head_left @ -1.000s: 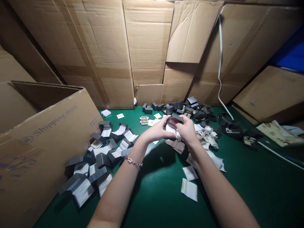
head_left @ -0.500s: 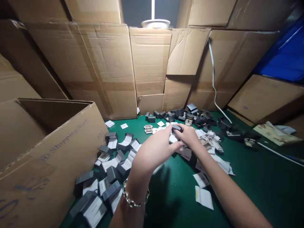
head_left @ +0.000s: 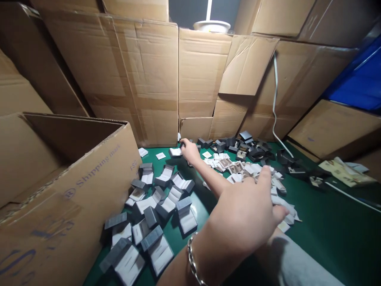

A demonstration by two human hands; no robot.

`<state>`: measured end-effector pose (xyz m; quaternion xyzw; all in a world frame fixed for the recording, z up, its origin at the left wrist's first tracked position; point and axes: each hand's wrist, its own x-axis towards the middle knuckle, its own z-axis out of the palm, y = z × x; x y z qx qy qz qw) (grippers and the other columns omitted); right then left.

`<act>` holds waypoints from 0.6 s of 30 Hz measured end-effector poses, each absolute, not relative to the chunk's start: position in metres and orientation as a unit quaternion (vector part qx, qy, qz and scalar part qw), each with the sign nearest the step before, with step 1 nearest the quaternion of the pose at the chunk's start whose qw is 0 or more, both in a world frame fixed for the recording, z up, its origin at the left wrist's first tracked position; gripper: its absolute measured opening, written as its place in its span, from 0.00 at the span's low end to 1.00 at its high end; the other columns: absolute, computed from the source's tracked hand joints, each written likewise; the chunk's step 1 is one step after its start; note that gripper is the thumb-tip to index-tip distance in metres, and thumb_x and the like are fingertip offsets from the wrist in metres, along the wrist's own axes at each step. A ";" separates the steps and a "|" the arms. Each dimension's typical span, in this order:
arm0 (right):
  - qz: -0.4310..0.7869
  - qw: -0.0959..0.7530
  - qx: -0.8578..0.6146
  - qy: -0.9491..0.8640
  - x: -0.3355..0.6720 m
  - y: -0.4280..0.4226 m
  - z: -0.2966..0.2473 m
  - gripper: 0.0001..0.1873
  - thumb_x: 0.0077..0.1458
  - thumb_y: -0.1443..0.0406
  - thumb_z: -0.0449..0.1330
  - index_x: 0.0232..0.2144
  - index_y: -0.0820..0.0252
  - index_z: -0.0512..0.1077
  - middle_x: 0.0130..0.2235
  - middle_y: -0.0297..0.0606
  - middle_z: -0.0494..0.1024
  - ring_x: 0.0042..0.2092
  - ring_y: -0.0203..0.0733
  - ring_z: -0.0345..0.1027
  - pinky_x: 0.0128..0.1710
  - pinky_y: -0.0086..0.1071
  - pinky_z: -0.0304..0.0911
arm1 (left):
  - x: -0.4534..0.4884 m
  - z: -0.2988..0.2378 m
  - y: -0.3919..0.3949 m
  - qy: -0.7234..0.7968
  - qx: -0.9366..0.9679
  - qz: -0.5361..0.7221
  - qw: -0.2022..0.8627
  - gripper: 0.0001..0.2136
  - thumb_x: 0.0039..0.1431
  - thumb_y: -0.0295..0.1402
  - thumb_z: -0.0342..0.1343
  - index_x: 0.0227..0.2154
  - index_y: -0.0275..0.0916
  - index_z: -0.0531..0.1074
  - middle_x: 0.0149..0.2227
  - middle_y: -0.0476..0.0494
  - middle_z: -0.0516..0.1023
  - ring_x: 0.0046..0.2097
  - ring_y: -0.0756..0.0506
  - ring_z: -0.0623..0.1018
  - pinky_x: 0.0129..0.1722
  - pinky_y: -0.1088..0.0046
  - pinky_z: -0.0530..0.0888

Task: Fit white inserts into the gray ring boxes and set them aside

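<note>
Small open grey box with a white lining [head_left: 175, 151] lies on the green table [head_left: 327, 238] at the foot of the brown cardboard wall [head_left: 154, 87]; it looks light, stiff and crushable, best pinched by its side walls. The left hand [head_left: 244, 218] hovers empty over the heap of white paper slips [head_left: 278, 186], fingers spread; the right hand [head_left: 189, 150] touches the box, whether gripping it I cannot tell

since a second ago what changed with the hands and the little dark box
The hands parted. The right hand reached far back to a small box by the cardboard wall; whether it grips it is unclear. The left hand let go and hangs open near the camera. The box pile and big carton stayed put.
</note>
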<state>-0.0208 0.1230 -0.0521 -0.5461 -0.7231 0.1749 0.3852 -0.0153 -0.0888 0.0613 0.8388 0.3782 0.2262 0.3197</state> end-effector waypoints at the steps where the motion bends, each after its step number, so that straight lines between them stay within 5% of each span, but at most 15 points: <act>1: 0.184 0.375 -0.551 -0.722 -0.031 0.128 -0.056 0.17 0.54 0.73 0.51 0.45 0.62 0.70 0.40 0.39 0.79 0.43 0.41 0.72 0.47 0.38 0.64 | -0.016 0.061 -0.089 0.378 0.835 0.231 0.326 0.35 0.58 0.40 0.54 0.65 0.34 0.51 0.46 0.29 0.76 0.47 0.33 0.76 0.47 0.60 0.70; 5: 0.224 0.363 -0.532 -0.731 -0.063 0.139 -0.070 0.12 0.53 0.69 0.58 0.42 0.65 0.70 0.39 0.39 0.79 0.41 0.41 0.73 0.46 0.39 0.66 | -0.020 0.062 -0.086 0.385 0.817 0.252 0.348 0.36 0.57 0.41 0.56 0.65 0.36 0.50 0.51 0.30 0.73 0.54 0.32 0.72 0.54 0.57 0.66; 8: 0.251 0.378 -0.486 -0.747 -0.076 0.140 -0.074 0.23 0.53 0.63 0.61 0.51 0.64 0.66 0.48 0.38 0.77 0.48 0.42 0.72 0.49 0.36 0.65 | -0.021 0.061 -0.082 0.388 0.807 0.261 0.360 0.38 0.56 0.42 0.57 0.66 0.39 0.47 0.52 0.32 0.73 0.54 0.33 0.71 0.54 0.58 0.65; 11: 0.257 0.415 -0.450 -0.748 -0.072 0.134 -0.071 0.33 0.58 0.59 0.55 0.62 0.65 0.51 0.62 0.43 0.62 0.61 0.42 0.59 0.58 0.36 0.58 | -0.019 0.057 -0.078 0.397 0.800 0.262 0.365 0.38 0.57 0.42 0.56 0.66 0.39 0.46 0.51 0.33 0.73 0.52 0.34 0.72 0.52 0.60 0.66; 14: 0.261 0.475 -0.412 -0.732 -0.044 0.113 -0.066 0.34 0.59 0.60 0.52 0.64 0.62 0.47 0.66 0.46 0.52 0.65 0.43 0.50 0.62 0.41 0.50 | -0.016 0.053 -0.075 0.406 0.795 0.262 0.365 0.37 0.57 0.40 0.56 0.66 0.38 0.47 0.51 0.32 0.73 0.52 0.34 0.73 0.51 0.60 0.67; 18: 0.286 0.485 -0.407 -0.720 0.034 0.057 -0.064 0.38 0.55 0.58 0.56 0.64 0.56 0.46 0.64 0.49 0.57 0.55 0.46 0.65 0.49 0.40 0.65 | -0.011 0.056 -0.074 0.408 0.816 0.236 0.333 0.34 0.59 0.42 0.53 0.65 0.38 0.51 0.51 0.31 0.74 0.51 0.32 0.73 0.49 0.58 0.68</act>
